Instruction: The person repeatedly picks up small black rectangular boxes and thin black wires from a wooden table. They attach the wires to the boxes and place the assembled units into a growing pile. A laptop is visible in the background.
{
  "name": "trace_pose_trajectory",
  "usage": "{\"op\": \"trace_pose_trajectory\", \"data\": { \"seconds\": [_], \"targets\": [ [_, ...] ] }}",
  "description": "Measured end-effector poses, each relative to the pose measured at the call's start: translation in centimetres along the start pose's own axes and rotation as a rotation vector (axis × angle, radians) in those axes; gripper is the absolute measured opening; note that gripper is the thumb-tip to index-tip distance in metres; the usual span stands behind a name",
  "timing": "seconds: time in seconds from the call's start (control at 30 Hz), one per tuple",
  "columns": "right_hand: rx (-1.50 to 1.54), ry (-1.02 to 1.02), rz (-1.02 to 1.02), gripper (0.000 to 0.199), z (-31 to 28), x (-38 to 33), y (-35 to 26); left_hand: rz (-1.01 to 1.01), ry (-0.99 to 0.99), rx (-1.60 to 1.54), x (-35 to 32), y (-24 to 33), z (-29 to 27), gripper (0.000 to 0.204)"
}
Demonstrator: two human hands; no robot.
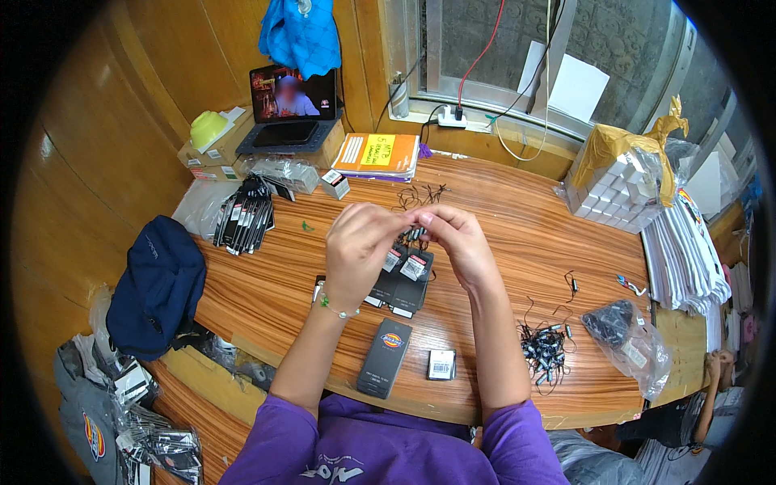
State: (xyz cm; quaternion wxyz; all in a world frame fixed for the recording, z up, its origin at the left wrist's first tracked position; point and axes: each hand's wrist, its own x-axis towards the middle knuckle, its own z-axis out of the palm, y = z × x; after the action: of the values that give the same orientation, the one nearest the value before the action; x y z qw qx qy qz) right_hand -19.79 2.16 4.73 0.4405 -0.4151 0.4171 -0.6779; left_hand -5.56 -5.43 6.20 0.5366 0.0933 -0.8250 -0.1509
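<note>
Nearest the person, below both wrists, a long black rectangular tag with an orange emblem (385, 357) lies flat on the wooden table (517, 218), and a small black square tag with a white label (441, 364) sits just to its right. Further right of the right forearm is a loose heap of black string loops with small fasteners (544, 349), and beyond that a clear plastic bag holding dark cords (626, 335).

Directly beneath the fingers, a fanned stack of black hang tags with white labels (404, 279) rests on the table.

The left hand (356, 246) and the right hand (462, 242) meet above that stack, fingertips nearly touching. Both sets of fingers are curled in, pinching a thin black string loop (416, 220) between them; the grip is tight and the string is mostly hidden by the fingertips.

Just past the fingertips, a few loose black strings (420, 195) are scattered on the wood. To the left of the fingers a bundle of black tags (242, 218) lies on clear plastic, and a navy blue backpack (158, 283) sits at the table's left edge. Farther off stand an orange-covered notebook stack (378, 155) and an open laptop (293, 105); far right, a wrapped block of small white boxes (618, 194).
</note>
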Motion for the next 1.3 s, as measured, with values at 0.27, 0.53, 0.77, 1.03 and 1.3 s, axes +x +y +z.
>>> {"op": "trace_pose_trajectory", "data": {
  "seconds": [0.27, 0.53, 0.77, 1.03, 1.3],
  "targets": [
    [0.267, 0.366, -0.198, 0.009, -1.2, 0.1, 0.2, -0.168, -0.13, -0.226, -1.9, -0.1, 1.6, 0.015],
    [0.36, 0.142, -0.274, 0.008, -2.2, 0.0, -0.4, -0.297, -0.301, -0.202, -3.8, -1.3, -0.2, 0.041],
    [-0.143, 0.306, -0.337, 0.007, -3.1, -0.1, -1.8, -0.663, -0.713, 0.023, -10.3, -9.4, -9.3, 0.042],
    [-0.104, 0.287, -0.252, 0.012, -4.0, -0.1, -2.1, -0.626, -0.594, 0.138, -12.2, -8.2, -9.2, 0.043],
    [-0.193, 0.097, -0.25, 0.013, -2.4, -0.5, -1.6, -0.738, -0.193, -0.514, -1.0, -0.6, -3.3, 0.015]
  ]
}}
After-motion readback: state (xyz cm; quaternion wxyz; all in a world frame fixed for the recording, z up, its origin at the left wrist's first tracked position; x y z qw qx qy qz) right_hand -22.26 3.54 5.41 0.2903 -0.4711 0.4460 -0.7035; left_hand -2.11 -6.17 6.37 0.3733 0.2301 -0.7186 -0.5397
